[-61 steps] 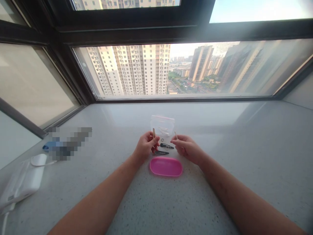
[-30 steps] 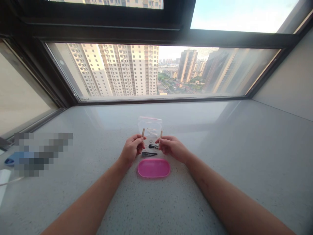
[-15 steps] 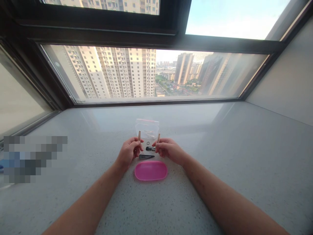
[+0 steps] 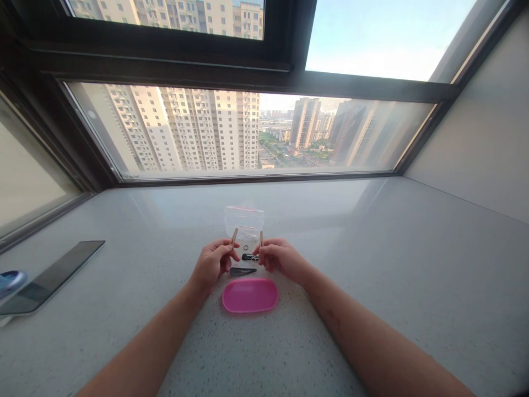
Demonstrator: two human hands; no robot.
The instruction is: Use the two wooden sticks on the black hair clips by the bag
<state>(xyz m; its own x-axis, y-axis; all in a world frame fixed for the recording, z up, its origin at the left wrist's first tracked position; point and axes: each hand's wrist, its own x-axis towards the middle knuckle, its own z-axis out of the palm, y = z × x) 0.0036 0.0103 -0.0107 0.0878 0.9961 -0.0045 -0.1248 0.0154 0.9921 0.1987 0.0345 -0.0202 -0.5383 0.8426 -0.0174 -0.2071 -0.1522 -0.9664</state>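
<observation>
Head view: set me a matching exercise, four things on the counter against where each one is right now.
Things:
1. pink oval dish
2. clear zip bag
3. dark flat slab
4. tan sticks

Places:
A. far left on the counter
B. one pinched in the left hand, one in the right hand
C. beyond the hands, toward the window
D. nearest the person, just before the hands

Pairs: 1-D, 2-C, 3-A, 4-B
</observation>
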